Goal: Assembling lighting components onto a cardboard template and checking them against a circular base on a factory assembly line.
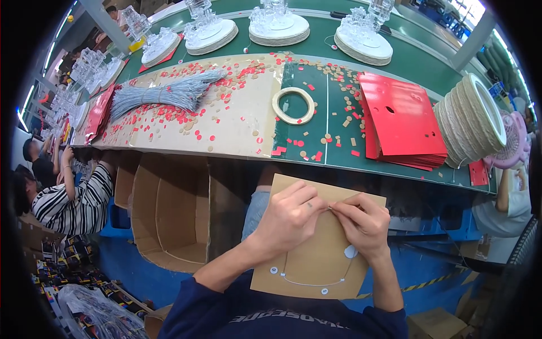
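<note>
A brown cardboard sheet [316,237] rests on my lap, tilted below the table's near edge. My left hand [294,214] and my right hand [364,223] meet over its upper half, thumbs and fingers pinched together. A tiny pale bit shows between the fingertips, too small to name. Along the sheet's lower part runs a thin white cord [313,284], curved, with small white pieces at its ends. A round white tag [274,270] and another small disc [324,291] lie near it. By my right wrist is a pale scalloped piece [350,251].
On the table are a bundle of grey wire ties [164,96], a tape roll [293,105], stacked red cards [398,116], a large cord spool [471,121] and scattered punched bits. Clear plastic assemblies on round bases [279,31] stand behind. An open carton [169,209] sits left; people work nearby.
</note>
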